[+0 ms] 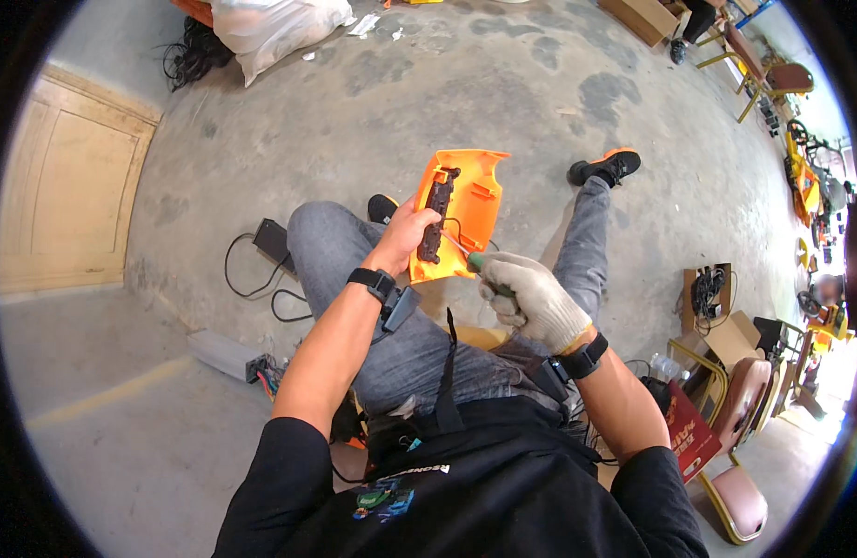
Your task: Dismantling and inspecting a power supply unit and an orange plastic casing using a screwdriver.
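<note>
Above my bent left leg, my bare left hand (pixel 408 234) grips the left side of a curved orange plastic shell (pixel 482 197), its hollow inside facing up. A long dark brown strip-shaped part (pixel 439 200) sits in the shell along that side, with my thumb near its middle. A thin dark wire runs beside the strip. In a light knitted work glove, my right hand (pixel 533 296) is closed around the green handle of a screwdriver (pixel 478 264). Its thin shaft points up and left into the shell, toward the strip; whether the tip touches anything is too small to tell.
A black box with a cable (pixel 272 240) lies on the floor left of my knee, near a grey metal case (pixel 226 355) with wires. At right stand an open carton (pixel 707 296), a red box (pixel 691 433) and chairs (pixel 743 400). A whitish bag (pixel 275 33) lies at the far left.
</note>
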Tool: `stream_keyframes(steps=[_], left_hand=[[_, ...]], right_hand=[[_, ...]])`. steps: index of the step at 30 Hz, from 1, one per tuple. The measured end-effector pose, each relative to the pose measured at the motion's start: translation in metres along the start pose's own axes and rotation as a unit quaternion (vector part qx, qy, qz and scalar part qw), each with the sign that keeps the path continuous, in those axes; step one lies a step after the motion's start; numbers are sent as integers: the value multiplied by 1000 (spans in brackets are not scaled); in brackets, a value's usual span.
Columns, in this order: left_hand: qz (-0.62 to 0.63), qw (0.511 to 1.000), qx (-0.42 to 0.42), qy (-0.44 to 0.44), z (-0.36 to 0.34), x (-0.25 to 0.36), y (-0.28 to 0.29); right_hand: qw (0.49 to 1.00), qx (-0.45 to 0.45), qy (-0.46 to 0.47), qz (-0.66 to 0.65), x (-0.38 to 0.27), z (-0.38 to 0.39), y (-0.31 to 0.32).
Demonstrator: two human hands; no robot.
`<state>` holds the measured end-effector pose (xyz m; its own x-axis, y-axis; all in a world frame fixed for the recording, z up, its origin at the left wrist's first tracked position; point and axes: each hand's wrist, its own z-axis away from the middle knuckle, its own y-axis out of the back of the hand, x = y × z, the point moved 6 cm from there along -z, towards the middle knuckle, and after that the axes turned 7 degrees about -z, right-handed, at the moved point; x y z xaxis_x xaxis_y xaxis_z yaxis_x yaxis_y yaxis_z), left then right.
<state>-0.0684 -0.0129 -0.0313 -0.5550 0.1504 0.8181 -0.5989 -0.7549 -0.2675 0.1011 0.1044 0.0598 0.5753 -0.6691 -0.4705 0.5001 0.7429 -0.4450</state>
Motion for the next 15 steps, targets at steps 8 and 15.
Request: stream_keyframes(steps=[8,15], left_hand=[[-23,1000,0,-21,2,4,-1],[8,999,16,-35,-2,-1,2]], right_hand=[[925,14,198,324,-25,-2,-15],[917,42,184,352,-25,-7,-13]])
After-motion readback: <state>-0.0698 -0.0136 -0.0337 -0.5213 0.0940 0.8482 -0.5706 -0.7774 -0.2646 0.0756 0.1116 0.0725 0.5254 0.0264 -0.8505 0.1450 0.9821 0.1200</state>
